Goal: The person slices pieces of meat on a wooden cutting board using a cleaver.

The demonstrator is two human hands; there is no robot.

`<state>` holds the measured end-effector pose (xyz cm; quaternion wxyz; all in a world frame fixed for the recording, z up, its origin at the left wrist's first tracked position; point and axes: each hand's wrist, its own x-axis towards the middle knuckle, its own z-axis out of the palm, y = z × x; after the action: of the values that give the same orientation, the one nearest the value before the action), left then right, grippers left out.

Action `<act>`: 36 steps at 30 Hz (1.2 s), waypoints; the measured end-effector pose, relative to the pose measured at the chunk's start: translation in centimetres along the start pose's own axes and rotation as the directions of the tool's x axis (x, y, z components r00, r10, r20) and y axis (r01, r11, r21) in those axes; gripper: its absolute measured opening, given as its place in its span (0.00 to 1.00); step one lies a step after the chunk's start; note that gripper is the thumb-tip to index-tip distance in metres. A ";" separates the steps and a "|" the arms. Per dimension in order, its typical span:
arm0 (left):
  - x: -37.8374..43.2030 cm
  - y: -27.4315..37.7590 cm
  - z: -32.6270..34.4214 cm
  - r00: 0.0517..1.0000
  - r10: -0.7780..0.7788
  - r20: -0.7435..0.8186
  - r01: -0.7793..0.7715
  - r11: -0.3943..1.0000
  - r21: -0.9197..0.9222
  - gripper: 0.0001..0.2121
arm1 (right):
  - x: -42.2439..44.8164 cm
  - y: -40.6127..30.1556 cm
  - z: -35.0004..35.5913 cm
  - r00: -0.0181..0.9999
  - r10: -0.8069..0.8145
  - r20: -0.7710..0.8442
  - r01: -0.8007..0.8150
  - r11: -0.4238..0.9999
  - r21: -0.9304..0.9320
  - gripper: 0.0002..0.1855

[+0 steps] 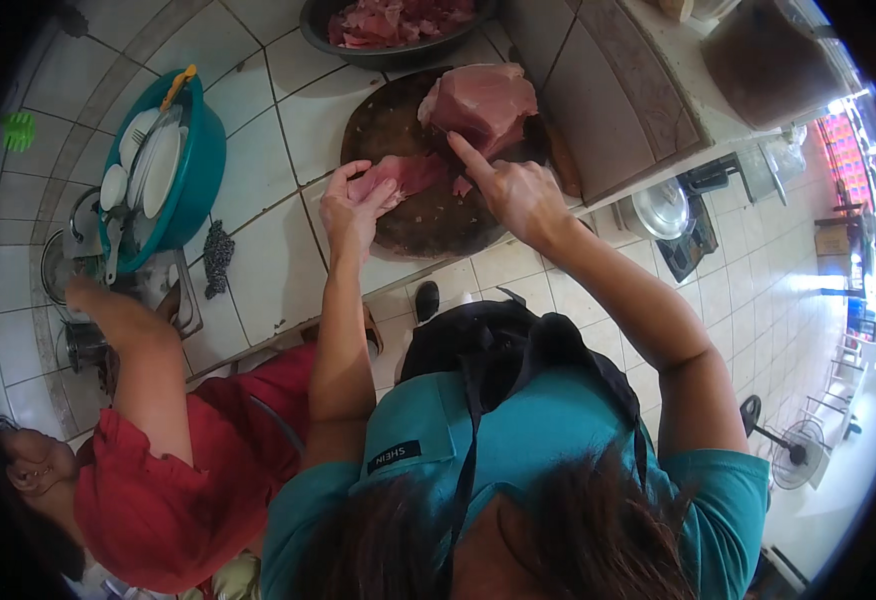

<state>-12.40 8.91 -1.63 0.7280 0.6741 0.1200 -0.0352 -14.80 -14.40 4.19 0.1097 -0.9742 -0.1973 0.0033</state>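
My left hand pinches a thin flap of raw pink meat between thumb and fingers at the left of a round wooden chopping board. On the board's far right sits a large chunk of raw meat. My right hand is just in front of that chunk, its index finger stretched out to the chunk's lower edge and the other fingers curled. Whether those curled fingers hold a knife is hidden by the hand. A small scrap of meat lies near the right fingers.
A dark basin of cut meat stands beyond the board. To the left, a teal tub holds plates and utensils, with a scouring pad beside it. A co-worker in red reaches toward the sink. A tiled ledge rises at right.
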 end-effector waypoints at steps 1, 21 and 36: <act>-0.1 0.0 0.0 1.000 0.008 -0.002 -0.008 1.000 -0.012 0.20 | 0.3 -0.3 0.0 1.000 -0.004 0.001 0.004 1.000 0.002 0.39; 0.6 6.7 -4.3 0.958 -0.129 0.257 0.071 0.972 0.223 0.16 | 2.2 0.2 0.5 0.993 0.121 0.001 -0.120 0.987 0.102 0.32; -0.9 -0.8 2.8 0.971 0.204 0.126 -0.213 0.490 0.846 0.24 | -3.7 0.9 -0.9 0.948 0.199 -0.249 -0.046 0.858 0.511 0.26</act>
<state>-13.13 5.92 -2.07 0.3024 0.9532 0.0018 -0.0042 -17.82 -16.79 4.78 0.3852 -0.9127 -0.1084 -0.0832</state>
